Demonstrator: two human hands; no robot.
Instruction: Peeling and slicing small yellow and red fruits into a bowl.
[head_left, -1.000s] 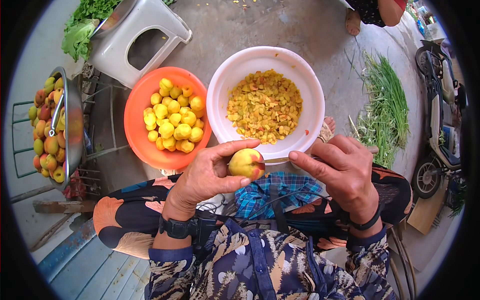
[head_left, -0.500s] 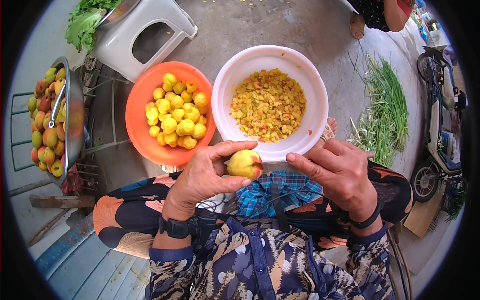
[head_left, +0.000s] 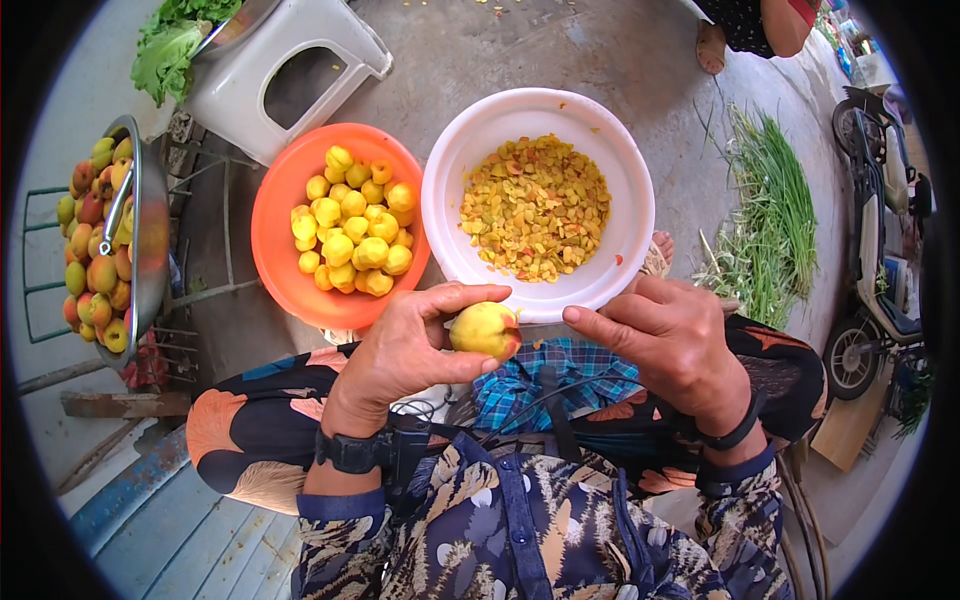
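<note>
My left hand (head_left: 390,345) holds a yellow peach (head_left: 484,331) with a reddish patch, its thumb below and fingers above. My right hand (head_left: 675,340) is closed beside it, thumb pointing at the peach with a small gap between. A brownish stub, perhaps a handle end, shows behind the right fingers; the rest is hidden. Just beyond my hands stands a white basin (head_left: 440,215) with a heap of yellow and reddish peel pieces (head_left: 535,207). Left of it, an orange basin (head_left: 275,235) holds several peeled yellow peaches (head_left: 355,225).
At far left a metal bowl (head_left: 150,240) of unpeeled peaches (head_left: 97,235) rests on a rack. A white plastic stool (head_left: 225,90) with leafy greens (head_left: 170,55) stands behind. Long green stalks (head_left: 775,215) lie at right, near a motorbike (head_left: 875,235). Another person's foot (head_left: 711,48) shows at the back.
Both hands and the peach have shifted very slightly left. My left hand still grips the peach, and the basins look unchanged.
</note>
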